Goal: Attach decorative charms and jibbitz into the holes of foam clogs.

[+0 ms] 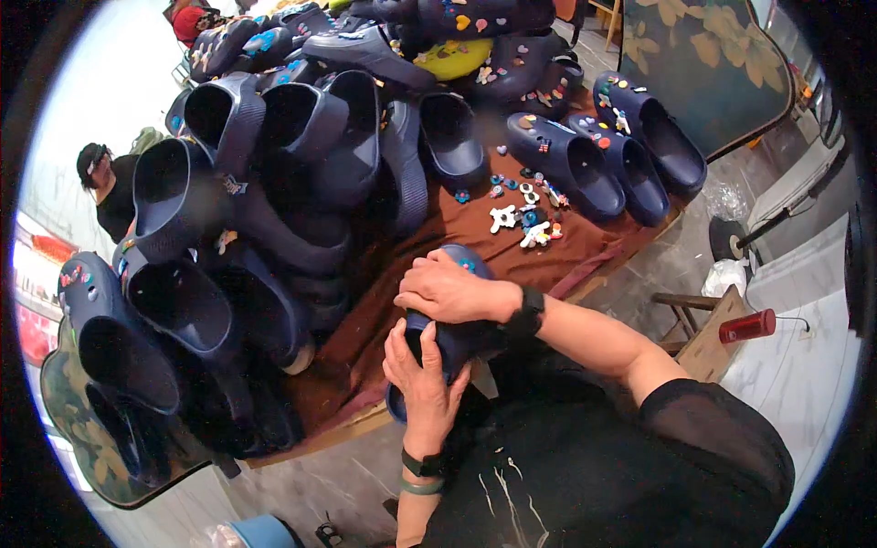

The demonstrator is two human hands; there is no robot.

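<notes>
At the table's front edge I have a dark blue clog (447,344) with a light blue charm on its toe. My right hand (452,288) lies across the upper, toe end, with fingers curled over it. My left hand (420,384) grips the clog lower down, thumb raised along the opening. Both hands are closed on it, and they hide much of its top. Beyond the clog lies a loose pile of small shoe charms (530,219), some white, others blue or red, on the brown cloth (365,333).
Stacked dark blue clogs (187,301) fill the left side, with more heaped at the back around a yellow-green item (454,58). Several charm-covered clogs (571,164) stand at the right. A wooden stool (713,333) bears a red cylinder (747,326). Another person (114,196) is at far left.
</notes>
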